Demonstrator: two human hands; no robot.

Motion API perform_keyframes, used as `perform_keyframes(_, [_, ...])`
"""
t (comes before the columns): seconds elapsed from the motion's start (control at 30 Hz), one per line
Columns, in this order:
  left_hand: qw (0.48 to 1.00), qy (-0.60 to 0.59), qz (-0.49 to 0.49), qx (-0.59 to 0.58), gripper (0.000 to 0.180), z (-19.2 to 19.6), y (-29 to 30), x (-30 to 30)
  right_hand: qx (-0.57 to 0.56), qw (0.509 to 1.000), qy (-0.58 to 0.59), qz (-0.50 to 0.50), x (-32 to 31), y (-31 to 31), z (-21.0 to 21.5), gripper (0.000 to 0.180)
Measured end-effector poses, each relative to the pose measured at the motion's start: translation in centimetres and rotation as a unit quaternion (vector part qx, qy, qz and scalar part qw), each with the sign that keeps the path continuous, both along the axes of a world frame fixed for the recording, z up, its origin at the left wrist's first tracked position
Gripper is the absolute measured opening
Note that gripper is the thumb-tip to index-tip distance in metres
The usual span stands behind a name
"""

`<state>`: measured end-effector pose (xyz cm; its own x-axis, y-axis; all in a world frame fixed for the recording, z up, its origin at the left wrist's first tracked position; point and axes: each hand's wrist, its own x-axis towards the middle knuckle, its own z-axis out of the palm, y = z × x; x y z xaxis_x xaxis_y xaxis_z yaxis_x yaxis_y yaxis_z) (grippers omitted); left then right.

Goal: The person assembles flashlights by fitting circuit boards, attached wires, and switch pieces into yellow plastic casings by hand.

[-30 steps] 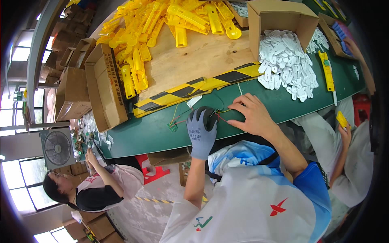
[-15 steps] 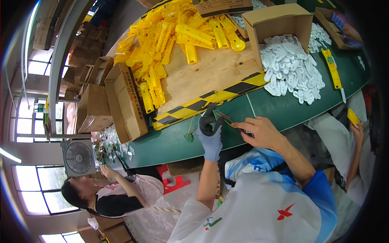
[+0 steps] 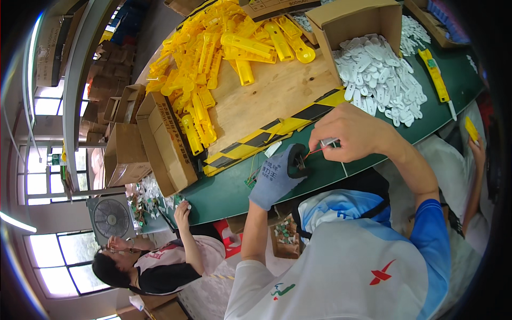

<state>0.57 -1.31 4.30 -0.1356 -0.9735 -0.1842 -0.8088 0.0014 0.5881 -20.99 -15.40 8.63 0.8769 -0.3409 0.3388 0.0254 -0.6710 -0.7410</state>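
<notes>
My left hand (image 3: 278,175), in a grey-blue glove with dark fingertips, is closed over the green table near the striped tape. Thin wires run into its fingers. A red wire (image 3: 316,151) stretches from there to my bare right hand (image 3: 352,133). That hand is pinched round a small whitish piece (image 3: 330,142), its kind unclear. Just left of the glove, a small green circuit board (image 3: 249,183) with thin wires is partly covered. A flat white piece (image 3: 272,149) lies beyond the glove, against the tape.
Beyond the yellow-and-black tape (image 3: 304,113), yellow plastic housings (image 3: 205,64) are heaped on a wooden board (image 3: 266,101). White oval plastic parts (image 3: 376,74) spill from a cardboard box (image 3: 354,21). An open carton (image 3: 165,144) stands left. Co-workers sit at left (image 3: 176,261) and right (image 3: 453,176).
My right hand has risen and moved further over the table, now with the whitish piece. My left glove has turned and closed. The white piece by the tape has come into view.
</notes>
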Motion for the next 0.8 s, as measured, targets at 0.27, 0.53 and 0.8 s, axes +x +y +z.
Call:
perform_keyframes(0.27, [0.878,0.437,0.025,0.192,0.071,1.5,1.0,2.8,0.146,0.979,0.020,0.142,3.3,-5.1,-3.7,0.027])
perform_keyframes(0.53, [0.812,0.561,0.115,0.115,0.083,-1.7,0.6,5.1,0.388,0.894,0.182,0.134,3.7,-5.6,-6.1,0.033])
perform_keyframes(0.8, [0.737,0.656,0.101,0.131,0.047,-2.3,-0.7,7.4,0.387,0.901,0.141,0.133,3.9,-5.9,-7.4,0.039])
